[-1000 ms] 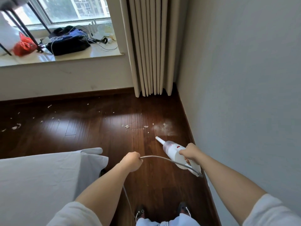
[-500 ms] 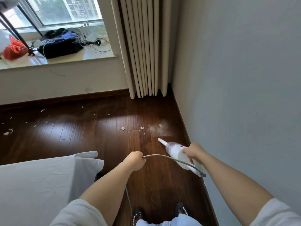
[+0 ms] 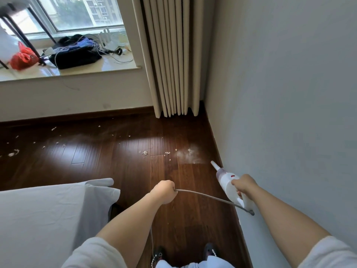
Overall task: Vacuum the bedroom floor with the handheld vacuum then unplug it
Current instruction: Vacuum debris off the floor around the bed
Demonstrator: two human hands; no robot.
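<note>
Well, the job looks like it has only just begun. The right hand [image 3: 243,185] is wrapped around the handle of the white vacuum [image 3: 229,183], at the right of the frame, low down and close to the wall [image 3: 280,93]. Its thin nozzle [image 3: 214,165] points up the frame at a pale dusty patch [image 3: 190,156] on the dark wood floor [image 3: 116,167]. The tip is near the patch, but I cannot tell if it touches the floor.

The left hand [image 3: 164,192], in the middle of the frame, is closed in a fist around the grey cord [image 3: 204,197]. Its fingers are curled under, so I cannot see them well. The cord runs from that fist across to the back end of the vacuum. Another bit of it drops down by the feet at the bottom of the frame.

A lot is left to do. Small white crumbs [image 3: 144,152] lie in the middle of the floor, just left of the dusty patch. More scraps [image 3: 13,152] are spread far out to the left edge, under the window ledge [image 3: 77,71]. None of that looks cleaned yet. The plug and the socket are not in view, so the unplugging is still to come, I think.

The bed [image 3: 48,219] with its grey sheet fills the lower left. A curtain [image 3: 172,55] hangs at the top middle. A dark bag [image 3: 75,56] and a red bag [image 3: 22,59] sit on the ledge at the upper left.

There is a small red mark [image 3: 232,176] on the vacuum. I see no words or brand name I can read anywhere.
</note>
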